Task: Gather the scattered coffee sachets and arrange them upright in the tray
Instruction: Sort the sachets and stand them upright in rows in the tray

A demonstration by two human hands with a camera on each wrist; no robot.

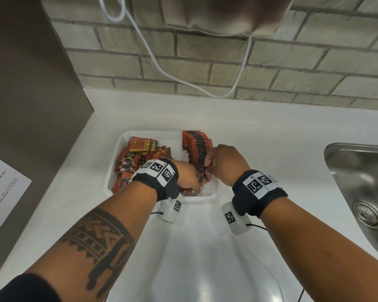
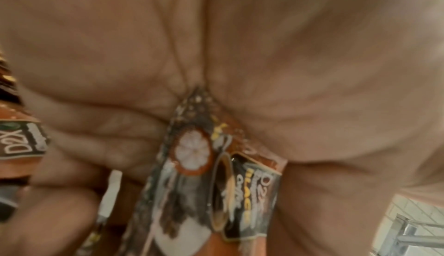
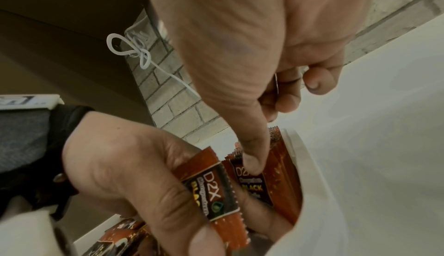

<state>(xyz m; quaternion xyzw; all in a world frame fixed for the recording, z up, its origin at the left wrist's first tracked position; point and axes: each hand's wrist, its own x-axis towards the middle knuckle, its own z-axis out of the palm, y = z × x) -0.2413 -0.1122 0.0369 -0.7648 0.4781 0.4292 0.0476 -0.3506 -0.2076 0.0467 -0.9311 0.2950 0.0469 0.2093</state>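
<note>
A white tray (image 1: 121, 149) sits on the white counter. Loose orange-and-black coffee sachets (image 1: 138, 155) lie piled in its left half. A row of sachets (image 1: 196, 147) stands upright along its right side. My left hand (image 1: 195, 184) is low in the tray's near right part and grips a few sachets (image 2: 192, 157), one with its D2X label showing (image 3: 211, 189). My right hand (image 1: 208, 165) pinches the nearest sachet of the row (image 3: 254, 186) at its top, thumb (image 3: 252, 163) on its front and fingers curled behind, beside the tray wall (image 3: 310, 184).
A steel sink (image 1: 362, 182) is sunk into the counter at the right. A printed sheet (image 1: 2, 192) lies at the left under a brown panel (image 1: 31, 83). A white cable (image 1: 162, 68) hangs along the brick wall behind the tray.
</note>
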